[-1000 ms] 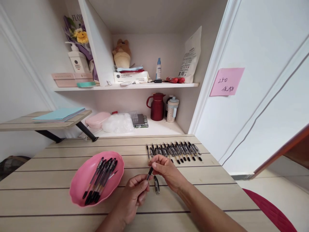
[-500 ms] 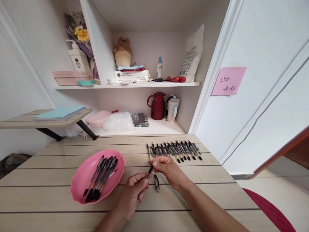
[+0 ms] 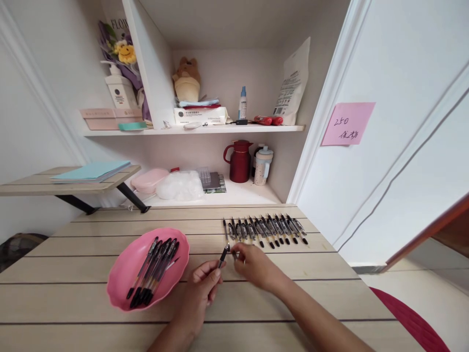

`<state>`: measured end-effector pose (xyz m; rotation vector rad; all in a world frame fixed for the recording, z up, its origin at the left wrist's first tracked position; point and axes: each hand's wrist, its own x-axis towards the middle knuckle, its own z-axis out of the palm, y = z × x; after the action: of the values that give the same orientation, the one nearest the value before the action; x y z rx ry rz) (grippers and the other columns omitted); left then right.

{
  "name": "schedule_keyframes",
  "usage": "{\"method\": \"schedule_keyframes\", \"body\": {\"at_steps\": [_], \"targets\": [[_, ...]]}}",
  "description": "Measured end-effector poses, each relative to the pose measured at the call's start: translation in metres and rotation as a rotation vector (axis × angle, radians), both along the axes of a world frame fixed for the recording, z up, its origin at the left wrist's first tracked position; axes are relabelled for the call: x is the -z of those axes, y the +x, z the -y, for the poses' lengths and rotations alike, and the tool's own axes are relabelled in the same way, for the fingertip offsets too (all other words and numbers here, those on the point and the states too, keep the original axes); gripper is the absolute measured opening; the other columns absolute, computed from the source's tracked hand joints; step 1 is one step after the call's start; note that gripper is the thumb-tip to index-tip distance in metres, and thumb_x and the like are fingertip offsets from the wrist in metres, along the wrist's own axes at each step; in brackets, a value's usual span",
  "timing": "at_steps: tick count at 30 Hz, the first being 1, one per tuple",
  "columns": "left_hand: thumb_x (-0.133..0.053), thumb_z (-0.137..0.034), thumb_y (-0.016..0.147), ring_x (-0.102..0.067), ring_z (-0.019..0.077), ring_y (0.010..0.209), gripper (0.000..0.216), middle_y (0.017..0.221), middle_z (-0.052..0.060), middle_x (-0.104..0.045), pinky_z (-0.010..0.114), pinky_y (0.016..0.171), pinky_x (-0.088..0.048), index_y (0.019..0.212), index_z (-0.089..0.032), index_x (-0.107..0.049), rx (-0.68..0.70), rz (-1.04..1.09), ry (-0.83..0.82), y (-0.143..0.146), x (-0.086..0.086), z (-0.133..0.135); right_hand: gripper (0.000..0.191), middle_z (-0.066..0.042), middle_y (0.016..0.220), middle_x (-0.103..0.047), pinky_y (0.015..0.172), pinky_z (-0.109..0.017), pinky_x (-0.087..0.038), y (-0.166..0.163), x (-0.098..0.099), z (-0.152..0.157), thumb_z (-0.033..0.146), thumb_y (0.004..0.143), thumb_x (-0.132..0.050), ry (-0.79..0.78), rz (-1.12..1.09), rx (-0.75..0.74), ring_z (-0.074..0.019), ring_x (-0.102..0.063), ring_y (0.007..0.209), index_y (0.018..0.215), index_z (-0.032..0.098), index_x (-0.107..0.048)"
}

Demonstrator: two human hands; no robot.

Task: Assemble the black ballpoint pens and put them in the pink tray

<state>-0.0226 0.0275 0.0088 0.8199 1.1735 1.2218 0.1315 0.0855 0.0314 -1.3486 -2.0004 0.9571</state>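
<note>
My left hand (image 3: 205, 283) is closed around the barrel of a black pen (image 3: 223, 256), its tip pointing up and away from me. Close beside that tip, my right hand (image 3: 251, 264) pinches a dark pen cap (image 3: 235, 254), mostly covered by the fingers. Beyond both hands lies a row of black pens and caps (image 3: 264, 229), laid side by side with their tips toward the shelf. To the left, a pink scalloped bowl (image 3: 119, 274) holds several capped black pens (image 3: 156, 269) and a thin white-and-dark piece (image 3: 172, 263).
Behind the table stands a white shelf unit (image 3: 205, 129) with a red jug (image 3: 240, 161), a pale cup (image 3: 263, 167) and a plastic bag (image 3: 180, 186). A small raised stand (image 3: 110, 181) at the left carries blue paper (image 3: 91, 171). A pink note (image 3: 348, 123) is on the right wall.
The cap that lay on the table is gone from there and is now in my right hand. My right fingers have come off the pen's front end, whose tip now shows.
</note>
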Motion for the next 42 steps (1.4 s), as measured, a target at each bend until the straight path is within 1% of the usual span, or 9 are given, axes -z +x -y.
{"method": "schedule_keyframes", "body": {"at_steps": [2,4,6,8,16,22,27,37,42], "targets": [[-0.069,-0.038,0.061,-0.034,0.0028,0.039,0.036,0.059,-0.002,-0.054,0.018,0.038,-0.018,0.089,-0.015,-0.065,0.019,-0.022,-0.001,0.001,0.000,0.001,0.016,0.002,0.057,-0.052,0.050,-0.024,-0.034,0.006,-0.009,-0.009,0.026,0.071,-0.051,-0.074,-0.405,0.061,-0.0117,-0.049,0.052,0.085,0.020,-0.055],[-0.069,-0.039,0.061,-0.034,0.0032,0.039,0.036,0.060,-0.001,-0.055,0.018,0.038,-0.018,0.087,-0.014,-0.066,0.030,-0.037,0.000,0.002,0.000,0.002,0.023,0.004,0.059,-0.050,0.047,-0.023,-0.032,0.008,-0.016,-0.014,0.034,0.071,-0.055,-0.102,-0.710,0.142,-0.0106,-0.048,0.051,0.089,0.020,-0.052],[-0.070,-0.039,0.060,-0.034,0.0033,0.039,0.036,0.059,-0.001,-0.055,0.018,0.038,-0.018,0.085,-0.014,-0.066,0.033,-0.044,0.006,0.003,-0.001,0.003,0.032,0.003,0.062,-0.050,0.047,-0.023,-0.033,0.008,-0.021,-0.014,0.038,0.067,-0.062,-0.102,-0.858,0.166,-0.0102,-0.048,0.052,0.090,0.020,-0.050],[-0.070,-0.039,0.059,-0.034,0.0033,0.039,0.036,0.058,-0.001,-0.055,0.018,0.038,-0.017,0.084,-0.014,-0.067,0.029,-0.050,0.014,0.004,-0.003,0.003,0.036,0.003,0.063,-0.051,0.048,-0.023,-0.034,0.006,-0.023,-0.012,0.040,0.064,-0.066,-0.114,-0.914,0.152,-0.0097,-0.048,0.052,0.089,0.020,-0.049],[-0.069,-0.040,0.059,-0.033,0.0035,0.039,0.043,0.058,-0.001,-0.054,0.019,0.038,-0.016,0.093,-0.014,-0.067,0.032,-0.071,0.019,0.005,-0.005,0.003,0.033,0.006,0.052,-0.048,0.044,-0.021,-0.031,-0.003,-0.011,-0.009,0.040,0.061,-0.068,-0.154,-0.827,0.092,-0.0098,-0.047,0.048,0.081,0.019,-0.050],[-0.066,-0.039,0.063,-0.033,0.0034,0.039,0.040,0.059,-0.001,-0.054,0.018,0.038,-0.014,0.094,-0.014,-0.066,0.075,-0.114,0.021,0.005,-0.004,0.004,0.031,0.006,0.052,-0.050,0.042,-0.020,-0.029,-0.008,-0.004,-0.004,0.037,0.061,-0.069,-0.240,-0.773,0.021,-0.0082,-0.046,0.046,0.077,0.018,-0.051],[-0.064,-0.038,0.066,-0.032,0.0030,0.038,0.034,0.059,-0.001,-0.054,0.018,0.037,-0.014,0.089,-0.014,-0.066,0.101,-0.110,0.022,0.002,0.002,0.003,0.027,0.006,0.050,-0.049,0.045,-0.021,-0.032,-0.011,0.004,-0.001,0.037,0.063,-0.067,-0.273,-0.742,-0.049,-0.0085,-0.047,0.048,0.077,0.018,-0.054],[-0.060,-0.035,0.066,-0.028,0.0026,0.038,0.031,0.055,-0.004,-0.049,0.017,0.038,-0.018,0.086,-0.013,-0.065,0.050,-0.165,0.070,0.005,0.005,0.003,0.027,0.007,0.049,-0.047,0.044,-0.020,-0.034,-0.018,0.009,0.004,0.038,0.065,-0.064,-0.232,-0.766,-0.038,-0.0084,-0.049,0.046,0.078,0.017,-0.053],[-0.053,-0.031,0.070,-0.028,0.0031,0.038,0.030,0.056,-0.004,-0.048,0.018,0.038,-0.019,0.088,-0.011,-0.065,0.088,-0.259,0.091,0.004,0.005,0.003,0.028,0.006,0.052,-0.049,0.043,-0.020,-0.035,-0.021,0.017,0.007,0.040,0.065,-0.064,-0.248,-0.790,-0.037,-0.0089,-0.050,0.047,0.078,0.018,-0.052]]}}
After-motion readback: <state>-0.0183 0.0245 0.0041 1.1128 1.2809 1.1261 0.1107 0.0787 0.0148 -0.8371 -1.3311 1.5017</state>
